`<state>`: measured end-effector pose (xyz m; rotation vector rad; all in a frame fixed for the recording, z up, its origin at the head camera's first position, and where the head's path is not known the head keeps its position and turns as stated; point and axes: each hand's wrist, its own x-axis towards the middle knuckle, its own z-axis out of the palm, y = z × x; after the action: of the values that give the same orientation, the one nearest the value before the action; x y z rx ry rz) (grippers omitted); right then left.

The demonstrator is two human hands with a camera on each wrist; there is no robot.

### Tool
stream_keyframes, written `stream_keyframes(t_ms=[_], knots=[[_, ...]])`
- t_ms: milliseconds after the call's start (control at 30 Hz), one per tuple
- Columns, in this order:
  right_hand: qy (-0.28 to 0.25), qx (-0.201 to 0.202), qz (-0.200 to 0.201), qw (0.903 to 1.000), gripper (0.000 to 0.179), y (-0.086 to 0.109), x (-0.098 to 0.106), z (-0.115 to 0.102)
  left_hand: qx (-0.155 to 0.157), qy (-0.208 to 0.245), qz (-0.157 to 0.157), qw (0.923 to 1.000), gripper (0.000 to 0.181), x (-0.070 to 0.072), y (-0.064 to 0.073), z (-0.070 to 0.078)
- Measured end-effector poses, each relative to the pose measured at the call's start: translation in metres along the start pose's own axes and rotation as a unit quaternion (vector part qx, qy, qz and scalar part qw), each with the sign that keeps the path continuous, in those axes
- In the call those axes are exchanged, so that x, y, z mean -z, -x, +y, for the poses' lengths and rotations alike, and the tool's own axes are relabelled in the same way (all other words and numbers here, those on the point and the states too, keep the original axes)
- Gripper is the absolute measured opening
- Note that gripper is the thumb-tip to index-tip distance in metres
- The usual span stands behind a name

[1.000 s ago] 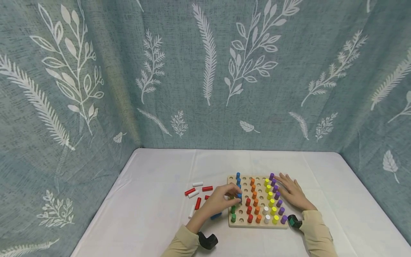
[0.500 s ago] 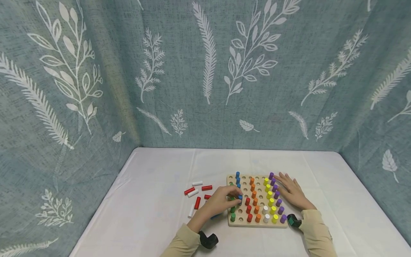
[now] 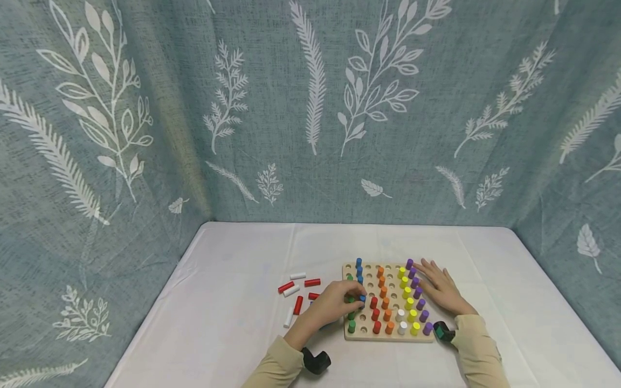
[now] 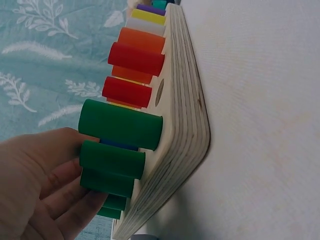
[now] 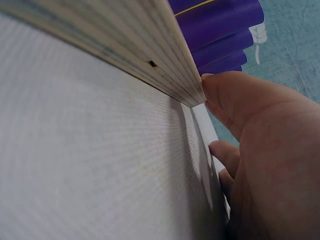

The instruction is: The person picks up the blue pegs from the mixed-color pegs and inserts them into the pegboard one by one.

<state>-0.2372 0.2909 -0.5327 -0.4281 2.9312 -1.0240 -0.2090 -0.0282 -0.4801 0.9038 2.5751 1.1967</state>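
A wooden pegboard (image 3: 383,339) carries coloured pegs standing in columns. My left hand (image 3: 332,304) reaches over its left side and pinches a blue peg (image 3: 362,298) in the second column between thumb and fingers. Whether that peg's lower end sits fully in its hole is hidden. In the left wrist view, green pegs (image 4: 120,125) stand in front of the fingertips and mostly cover the blue one. My right hand (image 3: 442,292) lies spread along the board's right side, beside the purple pegs (image 3: 420,305). The right wrist view has its thumb touching the board's edge.
Loose red pegs (image 3: 298,305) and white pegs (image 3: 291,291) lie on the white cloth left of the board. Part of a blue peg shows beside the left wrist. Orange pegs (image 3: 384,292), yellow pegs (image 3: 407,292) and white ones stand in the board. A patterned curtain (image 3: 310,188) hangs behind.
My left fingers and the blue peg have shifted slightly toward the near side of the board. The right hand stays in place.
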Motion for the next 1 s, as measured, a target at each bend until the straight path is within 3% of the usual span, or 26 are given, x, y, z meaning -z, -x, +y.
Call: stream_keyframes(t_ms=[467,733,1000], knots=[[-0.003,0.010,0.009,0.9999,0.052,0.0002,-0.0002,0.0000,0.011,-0.009,0.009,0.9998,0.014,-0.0006,-0.0008,0.0047],[0.000,0.009,0.007,0.9999,0.052,0.0015,-0.0010,-0.0013,0.023,-0.018,-0.001,0.9996,0.014,0.0000,-0.0003,0.0054],[0.001,0.004,0.005,1.0000,0.053,-0.0010,-0.0015,0.0025,0.002,-0.016,0.023,0.9996,0.017,0.0021,0.0038,0.0046]])
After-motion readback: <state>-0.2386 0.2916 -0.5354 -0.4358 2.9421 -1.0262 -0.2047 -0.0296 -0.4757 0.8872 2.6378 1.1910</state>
